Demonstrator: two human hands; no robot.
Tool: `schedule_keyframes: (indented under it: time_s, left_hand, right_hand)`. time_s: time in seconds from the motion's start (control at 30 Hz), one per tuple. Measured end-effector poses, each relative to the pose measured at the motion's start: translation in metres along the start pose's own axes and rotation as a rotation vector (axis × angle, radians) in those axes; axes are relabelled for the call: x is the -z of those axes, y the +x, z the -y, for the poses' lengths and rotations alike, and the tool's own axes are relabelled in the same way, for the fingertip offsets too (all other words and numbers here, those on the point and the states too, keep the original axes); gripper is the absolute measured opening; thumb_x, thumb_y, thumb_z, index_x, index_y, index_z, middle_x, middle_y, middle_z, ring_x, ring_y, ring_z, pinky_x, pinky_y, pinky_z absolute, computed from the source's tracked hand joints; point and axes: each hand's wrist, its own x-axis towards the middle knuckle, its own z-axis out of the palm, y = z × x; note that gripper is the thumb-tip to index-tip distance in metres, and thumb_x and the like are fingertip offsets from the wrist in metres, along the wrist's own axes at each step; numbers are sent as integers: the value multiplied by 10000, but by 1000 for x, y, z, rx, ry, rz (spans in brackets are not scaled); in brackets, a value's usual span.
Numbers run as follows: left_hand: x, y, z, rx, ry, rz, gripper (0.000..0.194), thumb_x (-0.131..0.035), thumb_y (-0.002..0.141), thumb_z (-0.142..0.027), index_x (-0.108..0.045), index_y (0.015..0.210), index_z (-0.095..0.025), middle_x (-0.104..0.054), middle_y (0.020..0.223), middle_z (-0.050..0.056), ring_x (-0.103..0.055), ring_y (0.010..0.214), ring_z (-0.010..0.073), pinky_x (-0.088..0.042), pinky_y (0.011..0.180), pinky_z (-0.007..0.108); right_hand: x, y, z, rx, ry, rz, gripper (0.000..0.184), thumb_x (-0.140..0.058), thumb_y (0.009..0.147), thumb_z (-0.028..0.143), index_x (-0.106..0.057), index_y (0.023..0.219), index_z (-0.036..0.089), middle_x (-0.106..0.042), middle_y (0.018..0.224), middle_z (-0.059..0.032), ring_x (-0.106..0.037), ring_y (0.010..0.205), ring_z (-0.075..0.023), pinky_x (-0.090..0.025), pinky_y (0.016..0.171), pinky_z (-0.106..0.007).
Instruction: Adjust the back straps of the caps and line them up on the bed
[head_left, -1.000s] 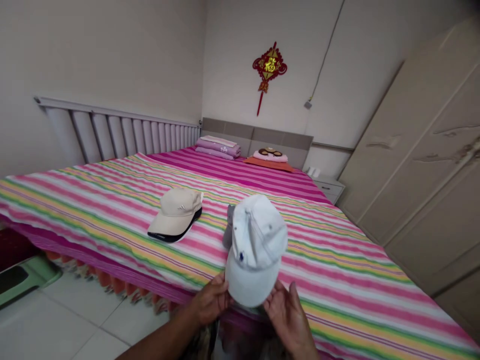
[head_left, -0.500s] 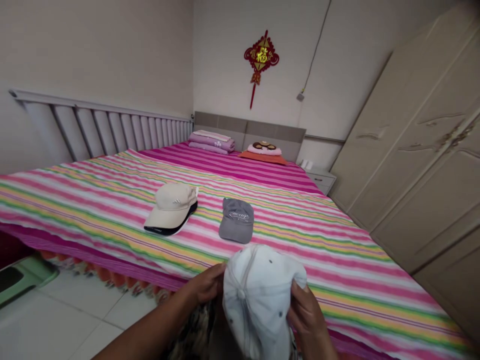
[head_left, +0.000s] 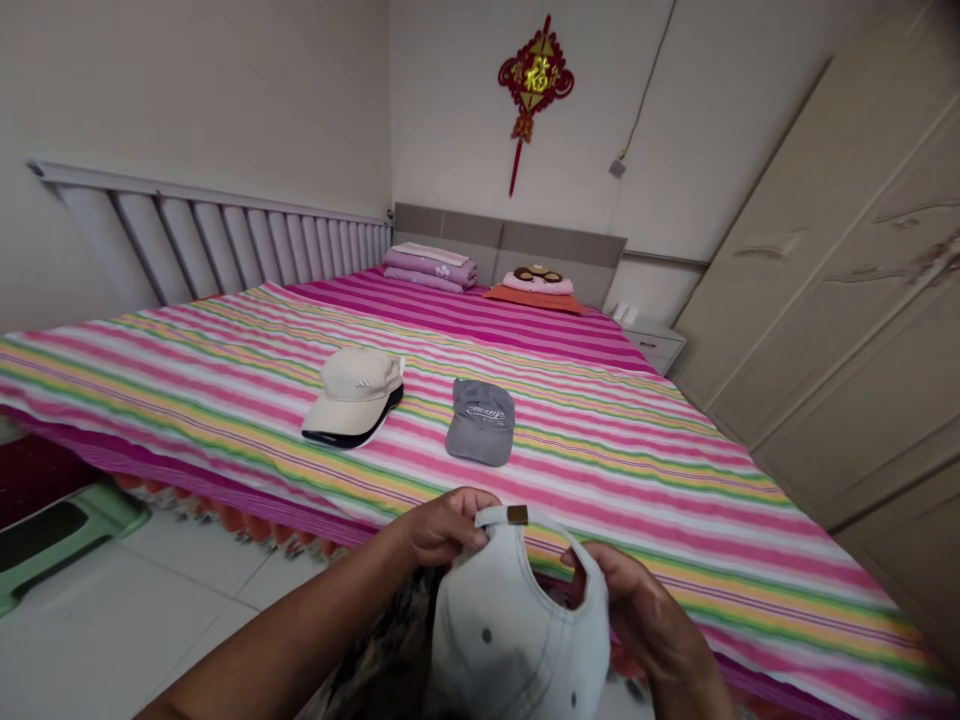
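A pale white baseball cap (head_left: 517,630) is held between my two hands at the near edge of the bed, its back strap with a brass-coloured buckle facing up and away. My left hand (head_left: 454,525) pinches the strap's left end. On the other side my right hand (head_left: 637,605) grips the rim beside the back opening, thumb at the inside edge. The cap's brim is out of sight below. Farther off on the striped sheet lie a beige cap (head_left: 356,392) with a dark under-brim, at left, and a grey cap (head_left: 481,425) with white lettering, nearer the middle.
The bed (head_left: 637,480) has folded purple bedding (head_left: 431,268) and a pink pillow (head_left: 536,283) at its headboard (head_left: 517,245). A green stool (head_left: 82,530) stands on the tiled floor at left. A wardrobe (head_left: 825,290) lines the right side.
The white cap has turned in my hands: its crown faced up before, and now its back strap and opening show. My view has tilted down a little.
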Motion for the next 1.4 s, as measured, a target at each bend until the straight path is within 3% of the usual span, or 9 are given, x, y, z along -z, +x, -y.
schedule_keyframes:
  time_s: [0.13, 0.27, 0.53, 0.77, 0.97, 1.17, 1.4]
  left_hand:
    - [-6, 0, 5, 56, 55, -2, 332, -799, 427, -238, -655, 682, -83, -588, 553, 13, -485, 457, 72, -353, 466, 177]
    - [-10, 0, 8, 106, 107, -24, 381, -803, 424, -277, -673, 731, -93, -614, 602, 20, -507, 493, 70, -384, 508, 176]
    - [-21, 1, 10, 143, 109, -61, 244, -753, 513, -253, -678, 690, -101, -617, 572, 25, -499, 463, 62, -363, 478, 167]
    - [-29, 4, 16, 150, 46, -146, 214, -744, 460, -218, -670, 616, -91, -608, 515, 30, -490, 401, 69, -360, 422, 174]
    - [-29, 4, 19, 131, 36, -167, 189, -718, 473, -189, -673, 619, -77, -580, 472, 29, -464, 372, 62, -337, 401, 171]
    - [-32, 3, 18, 120, -27, -160, 215, -701, 478, -182, -684, 662, -72, -597, 490, 42, -502, 410, 77, -380, 432, 174]
    - [-29, 4, 24, 114, -48, -107, 250, -763, 453, -224, -669, 640, -87, -595, 495, 24, -477, 368, 63, -344, 381, 159]
  right_hand:
    - [-13, 8, 8, -33, -171, -2, 378, -665, 643, 434, -624, 831, 108, -545, 451, -2, -427, 399, -82, -315, 427, -195]
    - [-22, 12, 2, -39, -172, -20, 247, -688, 643, 347, -562, 646, 135, -481, 420, 44, -346, 353, -40, -246, 377, -168]
    - [-27, 14, -6, -24, -126, -26, 289, -633, 696, 391, -525, 600, 141, -391, 365, 74, -255, 332, -28, -154, 362, -178]
    - [-26, 15, -11, -1, -108, -63, 291, -639, 683, 383, -513, 564, 149, -415, 374, 62, -280, 341, -42, -169, 374, -198]
    - [-27, 17, -14, 30, -108, -89, 301, -642, 674, 387, -501, 546, 154, -353, 361, 77, -240, 353, -43, -136, 381, -205]
    - [-29, 18, -12, 25, -96, -103, 302, -644, 666, 392, -500, 545, 156, -331, 360, 83, -213, 355, -42, -127, 376, -206]
    - [-33, 17, -10, -28, -82, -93, 326, -669, 615, 432, -524, 555, 146, -305, 365, 89, -186, 344, -33, -96, 353, -198]
